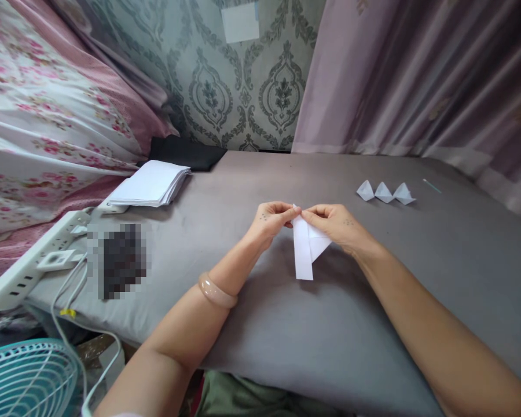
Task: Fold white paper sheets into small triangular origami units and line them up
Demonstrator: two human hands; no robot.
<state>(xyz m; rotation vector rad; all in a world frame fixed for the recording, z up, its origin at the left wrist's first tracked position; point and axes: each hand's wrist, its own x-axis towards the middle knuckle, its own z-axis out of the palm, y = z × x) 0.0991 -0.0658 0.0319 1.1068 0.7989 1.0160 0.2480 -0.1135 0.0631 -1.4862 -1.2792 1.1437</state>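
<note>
A folded strip of white paper (304,252) hangs between my two hands above the grey-covered surface. One long flap points down, and a triangular fold sticks out to the right. My left hand (272,220) pinches the paper's top edge between thumb and fingers. Close beside it, my right hand (332,223) is closed on the upper right part of the same paper. The fingertips of both hands nearly meet at the top. Off to the right stand several small folded white paper shapes, three pointed pieces in a row, the middle one (384,192) among them.
A stack of white paper (151,182) lies at the back left, before a black flat item (186,153). A power strip (39,255) with cables runs along the left edge, near a blurred dark object (124,260). A teal fan (26,376) stands lower left. A thin stick (432,185) lies far right.
</note>
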